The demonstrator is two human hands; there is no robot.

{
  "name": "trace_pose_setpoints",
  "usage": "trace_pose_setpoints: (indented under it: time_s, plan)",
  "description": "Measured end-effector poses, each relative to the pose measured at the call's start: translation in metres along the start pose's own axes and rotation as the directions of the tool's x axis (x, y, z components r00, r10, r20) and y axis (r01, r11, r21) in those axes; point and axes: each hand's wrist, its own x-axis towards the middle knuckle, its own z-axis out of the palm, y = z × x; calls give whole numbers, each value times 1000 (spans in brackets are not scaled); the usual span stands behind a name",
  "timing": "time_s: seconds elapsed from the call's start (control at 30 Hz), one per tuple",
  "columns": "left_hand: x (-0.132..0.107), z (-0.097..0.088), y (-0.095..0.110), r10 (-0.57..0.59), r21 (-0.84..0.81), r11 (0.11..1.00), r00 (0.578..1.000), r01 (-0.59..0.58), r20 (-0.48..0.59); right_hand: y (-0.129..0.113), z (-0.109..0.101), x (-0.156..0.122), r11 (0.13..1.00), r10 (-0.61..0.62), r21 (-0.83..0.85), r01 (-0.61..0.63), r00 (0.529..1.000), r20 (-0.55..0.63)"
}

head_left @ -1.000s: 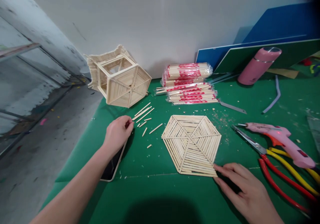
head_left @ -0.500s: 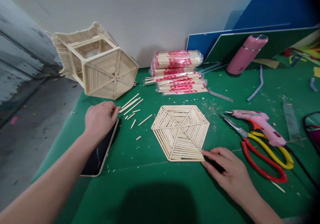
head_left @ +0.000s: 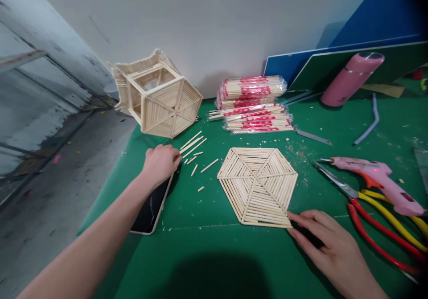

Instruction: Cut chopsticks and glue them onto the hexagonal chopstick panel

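Observation:
A flat hexagonal panel of thin wooden sticks point(head_left: 267, 187) lies on the green table, with a narrow gap near its front edge. The thumb and index finger of my right hand point(head_left: 329, 241) grip its front right corner. My left hand point(head_left: 162, 163) is closed at the near ends of several loose cut sticks point(head_left: 191, 145), above the top of a phone point(head_left: 154, 210); what its fingertips hold is hidden. Shorter stick pieces point(head_left: 194, 169) lie between that hand and the panel.
Behind stand a wooden stick structure point(head_left: 172, 107) tipped on its side and wrapped stick bundles point(head_left: 257, 116). To the right are a pink glue gun point(head_left: 374, 174), red-and-yellow-handled scissors point(head_left: 354, 196), a metal blade point(head_left: 314, 136) and a pink bottle point(head_left: 352, 79). The table's left edge drops to the floor.
The view has turned a little left, so everything sits farther right in the picture. Both hands keep nearly the same places beside the loose sticks and at the panel's corner.

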Motion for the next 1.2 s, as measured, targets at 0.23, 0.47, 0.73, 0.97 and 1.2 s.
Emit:
trace_pose_setpoints:
  time_s: [0.23,0.47,0.73,0.97,1.2]
  plan:
    - [-2,3,11,54,-1,999,999,-54,6,5,3,-4,1000,11,-24,-10,1000,30]
    - [-3,9,20,84,16,996,994,-83,-72,4,3,-3,1000,1,-28,-1,1000,-4]
    - [-21,1,29,127,-63,989,985,-135,-116,5,3,-4,1000,4,-21,-4,1000,14]
    - [-33,6,49,135,-175,972,984,-154,-117,2,2,-2,999,3,-32,-3,1000,-6]
    - [-90,-18,90,162,-695,705,986,-143,-39,3,1,-4,1000,24,-2,-24,998,-51]
